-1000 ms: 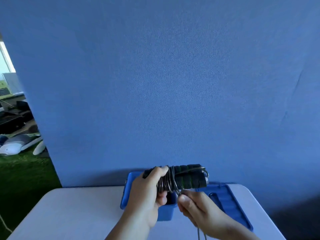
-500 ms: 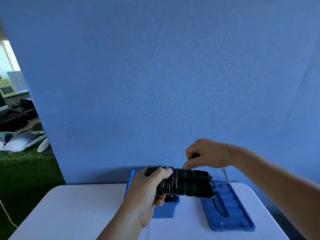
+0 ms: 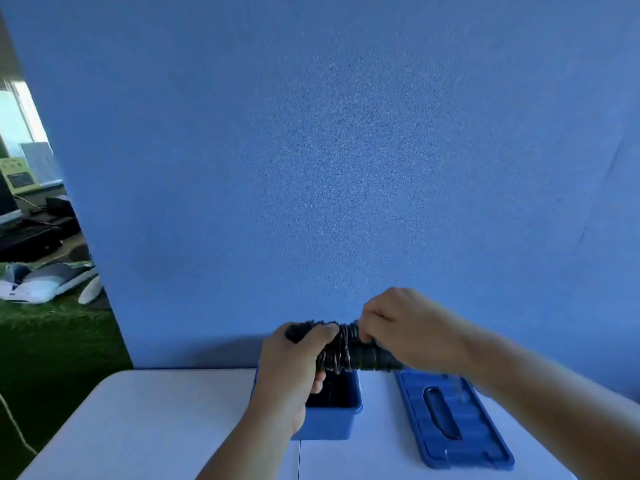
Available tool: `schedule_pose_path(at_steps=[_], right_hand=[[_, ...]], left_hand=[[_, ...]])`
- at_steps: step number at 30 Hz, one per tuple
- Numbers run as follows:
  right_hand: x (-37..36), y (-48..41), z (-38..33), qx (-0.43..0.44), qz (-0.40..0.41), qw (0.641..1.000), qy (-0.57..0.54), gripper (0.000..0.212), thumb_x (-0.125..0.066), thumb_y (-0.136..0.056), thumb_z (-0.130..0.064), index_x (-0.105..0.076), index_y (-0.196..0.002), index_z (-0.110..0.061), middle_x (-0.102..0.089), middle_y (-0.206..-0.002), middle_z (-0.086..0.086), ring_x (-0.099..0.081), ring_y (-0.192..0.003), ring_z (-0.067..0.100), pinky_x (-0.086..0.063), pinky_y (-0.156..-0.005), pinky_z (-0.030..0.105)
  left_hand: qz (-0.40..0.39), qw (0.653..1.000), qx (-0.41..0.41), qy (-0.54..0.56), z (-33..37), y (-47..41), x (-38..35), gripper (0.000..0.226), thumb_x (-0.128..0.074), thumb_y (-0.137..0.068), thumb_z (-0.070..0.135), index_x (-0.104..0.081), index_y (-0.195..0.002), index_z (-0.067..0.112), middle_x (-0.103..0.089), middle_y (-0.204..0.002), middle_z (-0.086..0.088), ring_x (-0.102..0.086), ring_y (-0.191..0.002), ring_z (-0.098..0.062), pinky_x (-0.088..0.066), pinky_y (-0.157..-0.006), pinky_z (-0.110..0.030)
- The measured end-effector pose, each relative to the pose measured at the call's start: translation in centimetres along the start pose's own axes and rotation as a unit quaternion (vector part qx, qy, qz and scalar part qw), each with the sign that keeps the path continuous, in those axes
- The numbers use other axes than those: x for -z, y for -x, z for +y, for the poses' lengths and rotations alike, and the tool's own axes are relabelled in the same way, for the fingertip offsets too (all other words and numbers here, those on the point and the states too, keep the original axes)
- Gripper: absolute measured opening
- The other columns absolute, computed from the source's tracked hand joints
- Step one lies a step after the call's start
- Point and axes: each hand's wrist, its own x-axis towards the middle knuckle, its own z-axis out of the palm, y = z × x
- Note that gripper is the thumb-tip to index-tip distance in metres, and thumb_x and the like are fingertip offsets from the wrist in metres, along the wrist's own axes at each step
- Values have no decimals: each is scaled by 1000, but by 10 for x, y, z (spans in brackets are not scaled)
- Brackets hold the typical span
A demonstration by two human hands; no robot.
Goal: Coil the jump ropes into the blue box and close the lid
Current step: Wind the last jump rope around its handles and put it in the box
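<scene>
Over the box (image 3: 332,422), our left hand (image 3: 294,368) grips the rope bundle (image 3: 346,349) while the right hand (image 3: 403,327) pinches cord around it (winding step); next, lower it in, lid (image 3: 453,419) beside.

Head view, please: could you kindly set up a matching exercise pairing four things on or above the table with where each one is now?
Things:
1. blue box
2. lid
3. jump rope bundle
4. right hand

Places:
A. flat on the table, to the right of the box
B. held up in the air over the box
C. open on the table, partly behind the left hand
D. at the right end of the bundle, above the wound cord

Pairs: 1-C, 2-A, 3-B, 4-D
</scene>
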Motion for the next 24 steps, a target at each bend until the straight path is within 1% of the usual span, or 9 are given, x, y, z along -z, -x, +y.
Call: schedule_pose_path(at_steps=[4,7,10,13,17,19,21,22,24], right_hand=[[-34,16,1,14,54,994,-98,30,-47,-98,-28,-58,-75,-11,-51,-61,-2,-42,-56,12,-40,-57,33],[-60,27,7,5,95,972,-214,29,-48,-100,-25,-55,-76,-10,-42,-53,-6,-34,-52,12,-32,-52,32],[-80,37,13,-7,113,941,-318,33,-46,-103,-27,-56,-77,-10,-39,-51,-7,-32,-51,12,-27,-49,26],[-94,44,19,-43,109,905,-409,44,-46,-105,-32,-54,-66,-15,-39,-50,-4,-31,-47,11,-28,-46,22],[-103,45,34,-57,79,849,-520,47,-56,-96,-49,-53,-63,-17,-30,-59,4,-22,-52,16,-17,-47,27],[-104,44,41,-31,63,821,-567,33,-63,-89,-49,-61,-70,-22,-23,-68,7,-17,-58,18,-12,-50,29],[-102,42,49,14,45,799,-600,21,-75,-81,-52,-65,-77,-34,-21,-68,6,-15,-58,17,-12,-49,27],[-101,40,55,34,31,793,-608,28,-82,-74,-53,-66,-87,-34,-23,-65,2,-15,-56,16,-14,-48,25],[-99,39,66,53,4,777,-627,64,-89,-69,-47,-60,-126,-34,-29,-64,-2,-20,-53,13,-18,-48,24]], left_hand=[[27,999,-9,16,-1,-3,-4,21,-76,-84,18,-58,-82,8,-54,-57,-5,-40,-43,-20,-31,-41,-24],[50,998,-20,28,-2,0,-9,20,-77,-84,23,-62,-81,9,-59,-59,-3,-47,-45,-20,-39,-45,-26],[65,996,-20,54,-3,8,-14,17,-76,-86,23,-65,-82,10,-62,-58,2,-54,-46,-15,-45,-46,-26],[75,993,-9,88,-4,15,-19,17,-75,-88,24,-67,-86,9,-64,-59,3,-57,-48,-14,-46,-45,-25],[67,987,36,140,-4,21,-23,17,-76,-87,25,-66,-87,11,-62,-56,1,-52,-45,-16,-43,-45,-24],[45,985,61,154,-2,23,-22,15,-75,-87,24,-66,-86,12,-60,-57,-1,-48,-44,-16,-40,-44,-22],[5,987,74,142,-1,24,-19,15,-74,-87,23,-65,-89,12,-58,-61,-4,-45,-44,-17,-36,-41,-21],[-20,989,78,128,-1,24,-18,15,-73,-87,23,-64,-90,12,-57,-63,-5,-45,-44,-17,-34,-41,-21],[-63,991,82,89,0,24,-13,15,-72,-88,24,-62,-90,13,-56,-61,-6,-46,-45,-18,-34,-41,-22]])
